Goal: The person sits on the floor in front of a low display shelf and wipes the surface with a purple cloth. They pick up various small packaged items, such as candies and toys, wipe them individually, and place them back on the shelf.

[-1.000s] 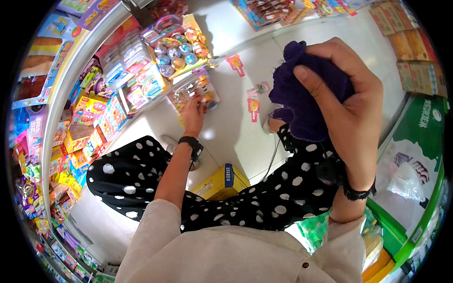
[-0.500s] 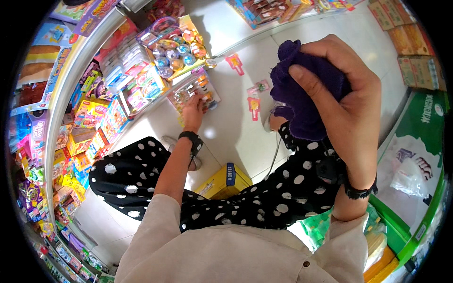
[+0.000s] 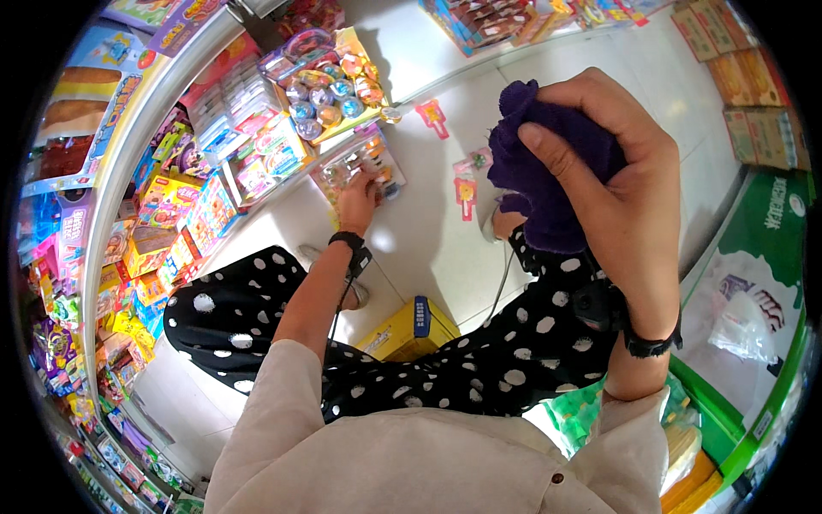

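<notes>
A dark purple cloth (image 3: 569,176), crumpled into folds with a ragged, wavy edge, is being held, while, well apart to its left, a clear pack of small multicoloured pieces (image 3: 358,159) is being touched at its near side.

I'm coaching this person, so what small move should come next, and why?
Probably lower the purple cloth toward the clear package: the right hand grips the cloth well apart from it, while the left hand is at the package.
</notes>
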`<state>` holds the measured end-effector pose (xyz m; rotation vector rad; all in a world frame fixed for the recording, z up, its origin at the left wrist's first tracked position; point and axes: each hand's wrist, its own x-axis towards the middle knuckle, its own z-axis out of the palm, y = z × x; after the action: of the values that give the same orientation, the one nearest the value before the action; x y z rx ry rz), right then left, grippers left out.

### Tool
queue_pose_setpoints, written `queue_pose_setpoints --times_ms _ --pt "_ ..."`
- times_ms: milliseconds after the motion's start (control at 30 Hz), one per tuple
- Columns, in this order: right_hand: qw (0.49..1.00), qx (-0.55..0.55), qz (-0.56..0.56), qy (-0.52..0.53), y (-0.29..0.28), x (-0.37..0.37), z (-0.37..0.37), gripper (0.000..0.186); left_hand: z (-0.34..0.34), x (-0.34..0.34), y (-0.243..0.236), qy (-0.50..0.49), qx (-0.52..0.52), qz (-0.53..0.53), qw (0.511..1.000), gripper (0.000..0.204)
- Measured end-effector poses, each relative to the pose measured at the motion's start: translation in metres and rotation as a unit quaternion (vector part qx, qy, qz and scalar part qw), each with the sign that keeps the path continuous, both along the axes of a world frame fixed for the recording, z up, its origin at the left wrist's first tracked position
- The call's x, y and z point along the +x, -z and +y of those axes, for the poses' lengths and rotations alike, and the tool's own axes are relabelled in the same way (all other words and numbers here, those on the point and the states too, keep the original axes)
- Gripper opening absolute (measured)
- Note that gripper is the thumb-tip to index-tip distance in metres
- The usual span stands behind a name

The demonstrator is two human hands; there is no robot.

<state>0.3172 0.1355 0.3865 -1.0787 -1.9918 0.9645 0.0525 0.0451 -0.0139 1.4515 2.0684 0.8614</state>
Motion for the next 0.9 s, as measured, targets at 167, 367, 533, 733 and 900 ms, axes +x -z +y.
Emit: queue_pose_setpoints --times_ms 167,367,533,733,900 --pt "1.000 0.021 -0.017 -0.008 0.002 0.001 0.001 0.014 0.003 -0.006 0.002 0.035 -0.024 0.045 0.998 0.015" --pt "0.999 0.027 -0.023 0.004 0.002 0.002 0.001 0.014 0.016 -0.005 -0.005 0.117 0.005 0.140 0.983 0.013" --pt "0.999 0.045 -0.021 -0.016 0.005 0.002 -0.001 0.014 -0.009 -0.010 0.019 0.256 0.041 0.232 0.938 0.019" --pt "0.998 0.056 -0.038 -0.007 0.010 0.006 0.001 0.015 0.016 0.002 -0.002 0.102 -0.089 0.130 0.982 0.008" --pt "0.998 0.054 -0.034 -0.013 0.008 0.005 0.002 0.015 0.032 -0.007 -0.006 0.097 -0.172 0.132 0.971 0.010"
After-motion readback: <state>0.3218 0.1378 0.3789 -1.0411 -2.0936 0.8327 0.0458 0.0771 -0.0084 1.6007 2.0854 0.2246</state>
